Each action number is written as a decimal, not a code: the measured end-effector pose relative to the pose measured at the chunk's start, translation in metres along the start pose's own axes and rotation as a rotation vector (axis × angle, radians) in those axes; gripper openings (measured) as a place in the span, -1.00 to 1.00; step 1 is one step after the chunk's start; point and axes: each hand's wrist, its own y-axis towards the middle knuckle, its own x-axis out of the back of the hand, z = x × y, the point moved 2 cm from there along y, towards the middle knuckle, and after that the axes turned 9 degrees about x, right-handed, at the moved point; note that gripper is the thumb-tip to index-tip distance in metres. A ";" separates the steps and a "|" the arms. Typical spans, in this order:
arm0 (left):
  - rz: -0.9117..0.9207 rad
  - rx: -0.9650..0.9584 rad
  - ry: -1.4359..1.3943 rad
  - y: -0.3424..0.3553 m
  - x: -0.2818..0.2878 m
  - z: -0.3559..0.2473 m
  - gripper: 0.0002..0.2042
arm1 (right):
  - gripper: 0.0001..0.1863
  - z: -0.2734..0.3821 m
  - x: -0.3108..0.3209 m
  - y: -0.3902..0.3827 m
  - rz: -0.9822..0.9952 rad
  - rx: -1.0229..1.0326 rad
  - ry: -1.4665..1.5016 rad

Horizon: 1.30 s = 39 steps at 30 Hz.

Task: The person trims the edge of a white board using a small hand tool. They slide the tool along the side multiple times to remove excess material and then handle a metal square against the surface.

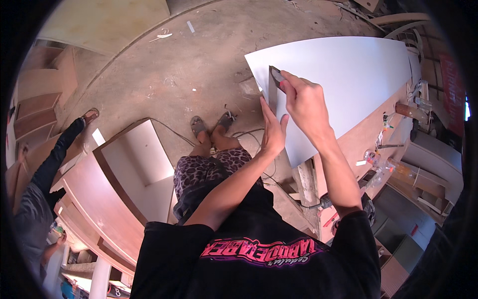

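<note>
Two hands on white laminate sheet (343, 84) overhanging bench (368, 129): left hand (273, 130) flat, fingers open, pressed against sheet edge below right hand (303, 102), which is closed round dark scraper block (275, 75) on that edge; slip likely nicks left palm.

A long brown bench (366, 130) runs up the right side, and a large white sheet (348, 84) lies flat along it, its near corner hanging out past the bench edge. Down the bare strip beside the sheet sits a scatter of small clutter: clear plastic bottles (386, 167), a brown cylinder (406, 110), bits too small to name. Below, the concrete floor (189, 65) is dusty, with white scraps (163, 36), a dark cable (246, 133) and an open wooden cabinet carcass (134, 169) standing on it.
</note>
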 end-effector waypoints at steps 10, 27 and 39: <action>0.063 0.050 -0.020 -0.003 -0.004 0.012 -0.12 | -0.76 -0.019 -0.027 0.015 0.075 0.030 -0.042; 0.073 0.160 -0.026 -0.002 -0.005 0.024 -0.07 | -0.72 -0.007 -0.022 0.036 0.001 0.093 -0.025; 0.027 0.021 0.057 0.003 0.003 0.023 -0.09 | -0.73 -0.007 -0.024 0.058 0.030 0.098 -0.004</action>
